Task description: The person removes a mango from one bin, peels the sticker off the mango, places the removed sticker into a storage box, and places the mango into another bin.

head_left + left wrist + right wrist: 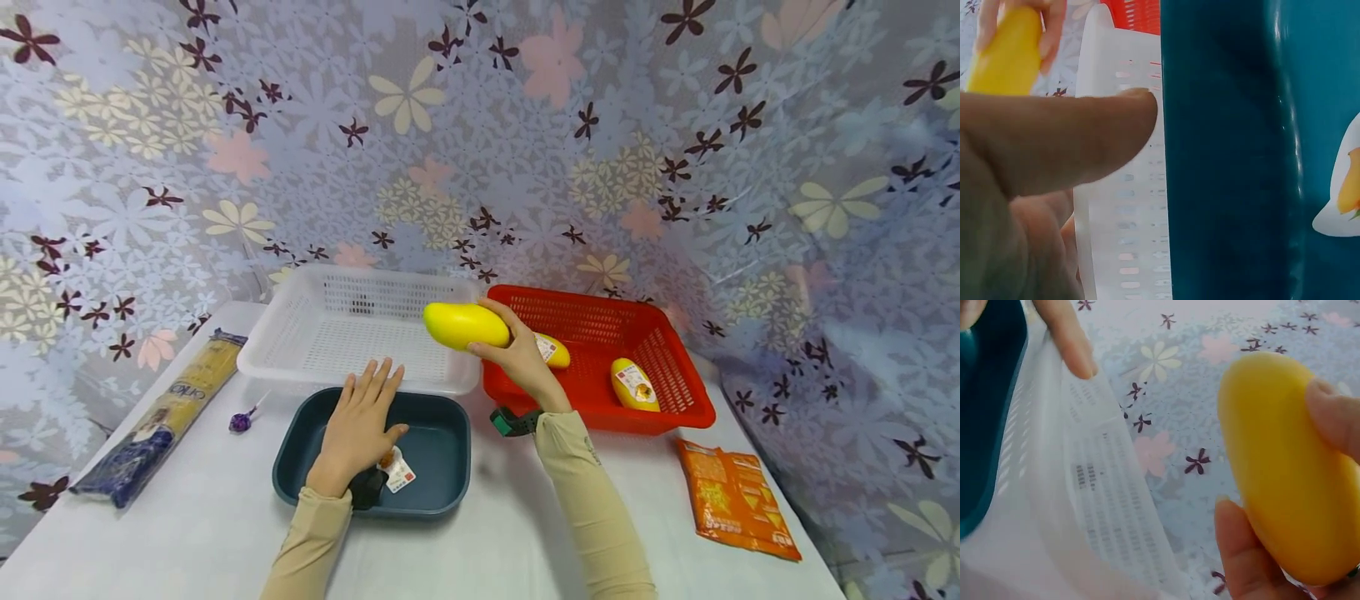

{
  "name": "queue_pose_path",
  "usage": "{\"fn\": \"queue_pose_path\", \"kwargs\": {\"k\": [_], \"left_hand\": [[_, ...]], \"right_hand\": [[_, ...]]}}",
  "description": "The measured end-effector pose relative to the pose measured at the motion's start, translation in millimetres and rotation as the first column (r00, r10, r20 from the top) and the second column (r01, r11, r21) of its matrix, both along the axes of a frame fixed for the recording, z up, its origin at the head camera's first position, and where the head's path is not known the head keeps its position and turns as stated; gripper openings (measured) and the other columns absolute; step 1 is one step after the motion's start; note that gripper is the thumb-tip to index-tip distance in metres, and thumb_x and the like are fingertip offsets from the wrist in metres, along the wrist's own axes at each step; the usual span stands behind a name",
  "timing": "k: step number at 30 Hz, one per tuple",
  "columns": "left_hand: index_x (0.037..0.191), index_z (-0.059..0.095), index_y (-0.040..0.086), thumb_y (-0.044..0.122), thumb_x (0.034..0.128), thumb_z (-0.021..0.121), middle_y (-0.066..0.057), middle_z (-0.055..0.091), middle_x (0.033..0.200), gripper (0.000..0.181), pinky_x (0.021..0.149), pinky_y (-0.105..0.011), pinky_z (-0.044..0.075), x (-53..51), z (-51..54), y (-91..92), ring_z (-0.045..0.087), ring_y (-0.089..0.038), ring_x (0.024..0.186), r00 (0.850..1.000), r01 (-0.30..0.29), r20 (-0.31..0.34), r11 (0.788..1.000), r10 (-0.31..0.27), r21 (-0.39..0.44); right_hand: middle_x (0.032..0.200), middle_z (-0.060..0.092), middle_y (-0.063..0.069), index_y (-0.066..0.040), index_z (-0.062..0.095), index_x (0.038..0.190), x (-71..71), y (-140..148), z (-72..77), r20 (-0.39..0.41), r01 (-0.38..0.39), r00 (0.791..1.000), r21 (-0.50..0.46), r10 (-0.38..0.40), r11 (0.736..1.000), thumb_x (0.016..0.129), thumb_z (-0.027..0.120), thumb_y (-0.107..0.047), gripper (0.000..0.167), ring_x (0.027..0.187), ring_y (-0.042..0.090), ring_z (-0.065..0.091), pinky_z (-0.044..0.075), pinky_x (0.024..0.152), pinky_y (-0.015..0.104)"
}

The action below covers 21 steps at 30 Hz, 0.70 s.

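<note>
My right hand grips a yellow mango with a greenish tip, held in the air over the right end of the white basket. Thumb and fingers lie on opposite sides of the mango in the right wrist view. My left hand is spread with straight fingers above the dark teal tray, holding nothing. Its fingertips reach toward the white basket's front rim; whether they touch it I cannot tell. A white label with a fruit picture shows inside the tray, partly behind the left wrist.
At the right, a red basket contains a labelled mango and another mango partly behind my right hand. An orange snack packet lies farther right. On the left are a purple lollipop and a long pasta packet.
</note>
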<state>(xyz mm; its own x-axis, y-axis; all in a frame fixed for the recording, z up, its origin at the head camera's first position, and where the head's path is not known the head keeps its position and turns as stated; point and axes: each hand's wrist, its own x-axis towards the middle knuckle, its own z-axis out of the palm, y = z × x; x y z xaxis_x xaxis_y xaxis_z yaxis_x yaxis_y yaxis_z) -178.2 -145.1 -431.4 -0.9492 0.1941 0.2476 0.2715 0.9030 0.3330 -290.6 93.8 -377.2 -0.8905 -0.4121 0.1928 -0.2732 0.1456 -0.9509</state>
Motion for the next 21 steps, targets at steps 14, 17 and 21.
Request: {"fn": "queue_pose_path", "kwargs": {"k": [14,17,21], "left_hand": [[0.151,0.030,0.004,0.026,0.0842,0.074,-0.017,0.022,0.160,0.083,0.121,-0.056,0.010,-0.5,-1.4,-0.7,0.016,-0.036,0.149,1.000,-0.007,-0.003,1.000,0.007,0.009],[0.151,0.031,0.004,0.026,0.0842,0.074,-0.017,0.022,0.160,0.083,0.121,-0.056,0.011,-0.6,-1.3,-0.3,0.017,-0.037,0.149,1.000,-0.007,-0.007,1.000,0.007,0.004],[0.151,0.031,0.004,0.026,0.0842,0.074,-0.017,0.022,0.160,0.083,0.120,-0.056,0.012,-1.4,-2.2,0.1,0.019,-0.037,0.149,1.000,-0.012,-0.012,1.000,0.012,-0.016]], "right_hand": [[0.147,0.041,0.010,-0.020,0.041,0.148,-32.4,-57.2,-12.3,0.164,-0.022,0.986,-0.026,0.026,0.999,0.090,0.066,-0.007,0.064,0.117,0.027,0.053,0.052,0.098,0.038],[0.146,0.041,0.011,-0.019,0.041,0.147,-36.8,-66.3,-18.0,0.217,-0.048,0.975,-0.030,0.053,0.998,0.091,0.065,-0.005,0.063,0.117,0.028,0.055,0.051,0.099,0.039],[0.148,0.040,0.013,-0.017,0.041,0.148,-39.5,-77.1,-23.3,0.254,-0.074,0.964,-0.018,0.076,0.997,0.091,0.064,-0.004,0.063,0.118,0.031,0.055,0.051,0.099,0.041]]}}
